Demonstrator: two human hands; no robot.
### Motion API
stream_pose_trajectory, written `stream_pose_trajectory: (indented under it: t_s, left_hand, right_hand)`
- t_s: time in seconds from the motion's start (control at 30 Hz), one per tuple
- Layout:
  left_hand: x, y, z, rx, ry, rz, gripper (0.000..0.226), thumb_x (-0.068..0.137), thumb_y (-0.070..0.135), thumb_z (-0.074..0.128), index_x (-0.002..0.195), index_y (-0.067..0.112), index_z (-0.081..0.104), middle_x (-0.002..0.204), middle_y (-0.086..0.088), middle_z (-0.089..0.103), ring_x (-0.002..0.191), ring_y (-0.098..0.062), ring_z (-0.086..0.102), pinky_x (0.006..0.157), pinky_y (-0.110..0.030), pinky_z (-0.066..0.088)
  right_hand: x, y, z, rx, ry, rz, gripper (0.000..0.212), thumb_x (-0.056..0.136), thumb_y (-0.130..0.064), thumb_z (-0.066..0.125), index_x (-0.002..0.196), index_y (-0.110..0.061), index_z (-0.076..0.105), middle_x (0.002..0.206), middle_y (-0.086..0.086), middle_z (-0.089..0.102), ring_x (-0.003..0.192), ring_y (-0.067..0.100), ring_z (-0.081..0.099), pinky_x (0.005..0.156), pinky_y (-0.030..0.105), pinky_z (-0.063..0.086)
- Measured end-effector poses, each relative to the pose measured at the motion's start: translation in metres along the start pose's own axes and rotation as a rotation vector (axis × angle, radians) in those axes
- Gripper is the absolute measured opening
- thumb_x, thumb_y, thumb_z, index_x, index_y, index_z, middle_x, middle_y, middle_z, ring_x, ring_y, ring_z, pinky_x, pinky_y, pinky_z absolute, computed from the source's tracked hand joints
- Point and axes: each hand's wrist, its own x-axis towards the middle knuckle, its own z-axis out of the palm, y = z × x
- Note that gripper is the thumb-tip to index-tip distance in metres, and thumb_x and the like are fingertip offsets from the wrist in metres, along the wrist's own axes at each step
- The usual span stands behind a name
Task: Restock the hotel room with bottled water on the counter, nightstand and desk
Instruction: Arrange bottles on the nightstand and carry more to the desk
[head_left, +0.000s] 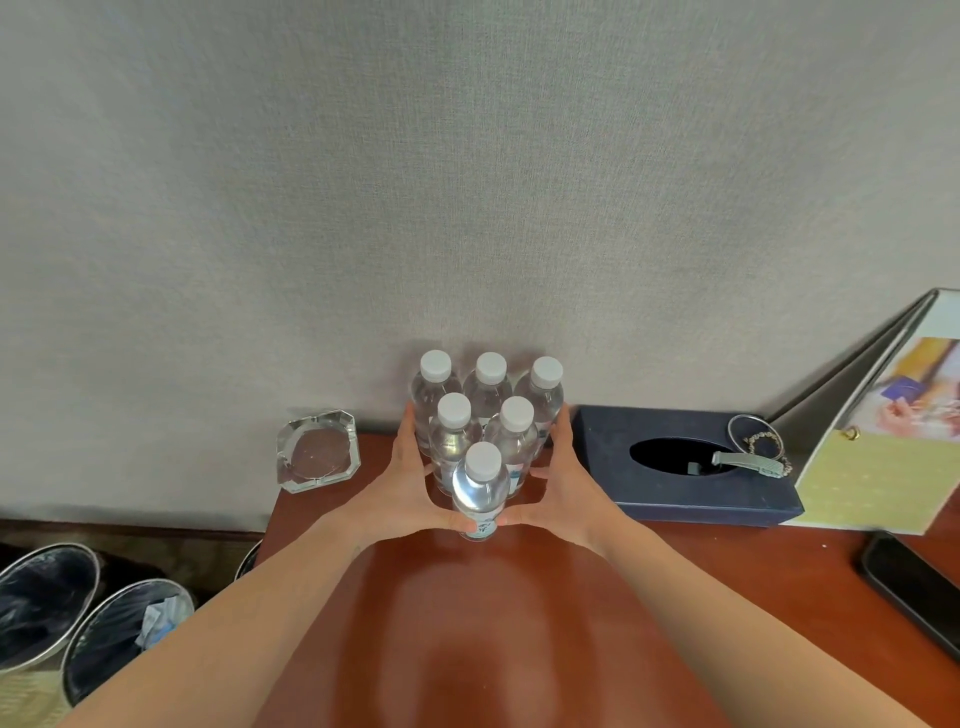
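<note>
Desk (467, 623): lower centre, cut off by the bottom edge. Bins (124, 634): lower left, partly cut off. Six bottles (480, 483): upright triangle at centre, rear labels hidden. Left hand (400, 493), right hand (563, 488): fingers straight, pressing the cluster's sides.

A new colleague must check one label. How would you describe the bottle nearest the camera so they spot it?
On the reddish desk against the grey wall, six white-capped bottles stand in a triangle between a glass ashtray and a blue tissue box. It is the front bottle, alone at the triangle's tip, where the left hand and right hand put their thumbs.
</note>
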Motion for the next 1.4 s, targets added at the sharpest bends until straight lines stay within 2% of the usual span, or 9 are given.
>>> stream_pose_trajectory:
  t_s: [0.1, 0.37, 0.57, 0.67, 0.83, 1.0, 1.2, 1.3, 1.4]
  left_hand:
    - [-0.003, 0.005, -0.001, 0.042, 0.022, 0.0, 0.163, 0.04, 0.058, 0.097, 0.135, 0.06, -0.035, 0.16, 0.026, -0.007, 0.146, -0.008, 0.027, 0.117, -0.05, 0.031]
    - [-0.016, 0.022, -0.006, 0.137, 0.066, -0.016, 0.16, 0.04, 0.068, 0.092, 0.136, 0.057, -0.037, 0.162, 0.021, -0.008, 0.147, -0.004, 0.013, 0.119, -0.042, 0.023]
    - [-0.028, 0.041, -0.013, 0.182, 0.043, 0.007, 0.156, 0.044, 0.066, 0.09, 0.133, 0.06, -0.038, 0.159, 0.024, -0.009, 0.123, 0.027, 0.016, 0.108, -0.025, 0.022]
    - [-0.037, 0.052, -0.016, 0.2, 0.041, 0.015, 0.154, 0.045, 0.065, 0.09, 0.131, 0.063, -0.038, 0.159, 0.024, -0.016, 0.133, 0.01, 0.014, 0.109, -0.027, 0.021]
    - [-0.059, 0.074, -0.027, 0.249, 0.056, 0.001, 0.156, 0.043, 0.072, 0.087, 0.131, 0.057, -0.041, 0.156, 0.027, -0.022, 0.135, 0.009, 0.002, 0.108, -0.024, 0.017]
    - [-0.091, 0.098, -0.035, 0.318, 0.093, 0.014, 0.152, 0.033, 0.085, 0.077, 0.122, 0.063, -0.044, 0.159, 0.023, -0.02, 0.137, 0.007, 0.001, 0.118, -0.032, 0.013]
    - [-0.13, 0.117, -0.042, 0.398, 0.146, 0.0, 0.147, 0.046, 0.082, 0.076, 0.131, 0.056, -0.042, 0.151, 0.031, -0.019, 0.141, -0.008, -0.016, 0.12, -0.044, -0.002]
    - [-0.155, 0.121, -0.048, 0.379, 0.166, -0.049, 0.14, 0.06, 0.073, 0.077, 0.145, 0.047, -0.032, 0.162, 0.018, -0.018, 0.148, -0.024, -0.021, 0.12, -0.049, -0.001]
    - [-0.184, 0.122, -0.053, 0.392, 0.217, -0.054, 0.127, 0.072, 0.071, 0.07, 0.15, 0.041, -0.026, 0.162, 0.016, -0.018, 0.144, -0.015, -0.026, 0.119, -0.042, -0.006]
  right_hand:
    - [-0.001, -0.005, -0.001, -0.051, 0.014, 0.016, 0.155, 0.057, -0.047, 0.092, 0.139, -0.043, -0.04, 0.163, -0.017, -0.004, 0.148, 0.016, 0.022, 0.117, 0.047, 0.031]
    - [-0.007, -0.02, -0.01, -0.13, 0.043, 0.023, 0.149, 0.059, -0.046, 0.091, 0.15, -0.032, -0.025, 0.164, -0.008, 0.005, 0.145, 0.016, 0.028, 0.114, 0.046, 0.036]
    - [-0.015, -0.034, -0.02, -0.156, 0.058, 0.004, 0.139, 0.062, -0.043, 0.09, 0.154, -0.033, -0.014, 0.162, -0.005, 0.013, 0.142, 0.016, 0.031, 0.112, 0.044, 0.038]
    - [-0.023, -0.046, -0.023, -0.158, 0.062, -0.014, 0.137, 0.063, -0.044, 0.09, 0.153, -0.037, -0.013, 0.161, -0.006, 0.015, 0.142, 0.015, 0.03, 0.111, 0.044, 0.039]
    - [-0.04, -0.064, -0.036, -0.179, 0.065, -0.006, 0.136, 0.066, -0.05, 0.085, 0.154, -0.028, -0.016, 0.162, -0.005, 0.003, 0.144, 0.02, 0.03, 0.114, 0.041, 0.035]
    - [-0.064, -0.092, -0.044, -0.215, 0.094, -0.092, 0.125, 0.061, -0.06, 0.079, 0.154, -0.033, 0.001, 0.145, -0.021, 0.016, 0.133, 0.0, 0.024, 0.105, 0.021, 0.025]
    - [-0.091, -0.12, -0.048, -0.356, 0.111, -0.14, 0.114, 0.075, -0.045, 0.081, 0.157, -0.016, 0.006, 0.163, -0.001, 0.013, 0.148, 0.017, 0.017, 0.12, 0.035, 0.021]
    - [-0.102, -0.138, -0.045, -0.36, 0.089, -0.158, 0.103, 0.075, -0.044, 0.081, 0.153, -0.014, 0.02, 0.153, -0.002, 0.031, 0.142, 0.021, 0.03, 0.112, 0.033, 0.032]
    - [-0.111, -0.154, -0.034, -0.373, 0.033, -0.193, 0.09, 0.078, -0.04, 0.079, 0.148, -0.018, 0.027, 0.139, -0.005, 0.039, 0.133, 0.022, 0.04, 0.104, 0.036, 0.039]
